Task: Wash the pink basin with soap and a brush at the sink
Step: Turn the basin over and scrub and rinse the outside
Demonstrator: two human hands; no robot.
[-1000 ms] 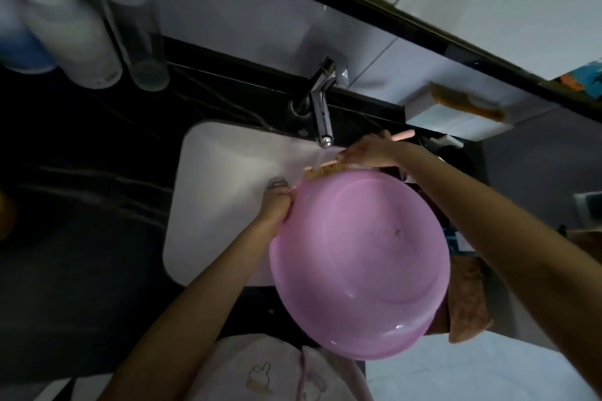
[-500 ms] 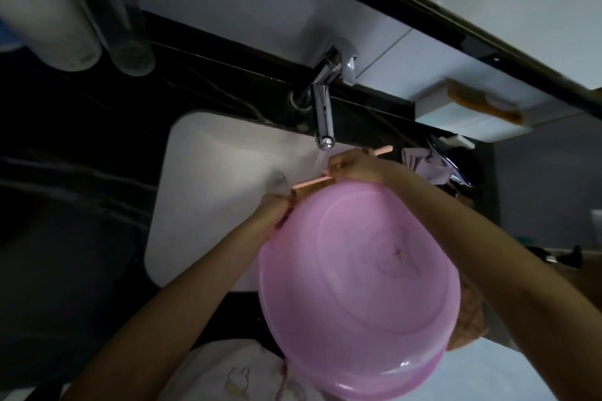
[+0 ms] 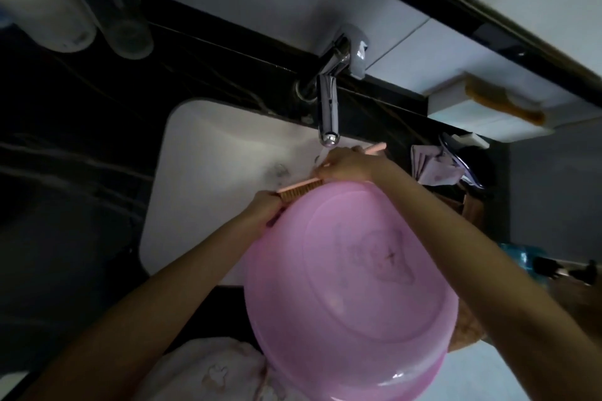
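Observation:
The pink basin [image 3: 351, 280] is tilted on edge over the white sink [image 3: 208, 179], its underside facing me. My left hand [image 3: 265, 205] grips its far-left rim. My right hand [image 3: 350, 164] is shut on a pink-handled brush [image 3: 299, 189] whose tan bristles press against the basin's top rim. The brush's handle end sticks out past my right hand toward the right. The chrome faucet [image 3: 329, 111] hangs just above my right hand. No soap is in sight.
Dark marble counter surrounds the sink. Two tall bottles [image 3: 97, 10] stand at the upper left. A white box with another brush [image 3: 488, 114] sits at the right by the wall, a crumpled cloth [image 3: 430, 166] beside the sink, and a blue pump bottle [image 3: 527, 262] at the right.
The brush has slid left along the basin's top rim and the view has shifted lower and closer. Both hands keep their grips.

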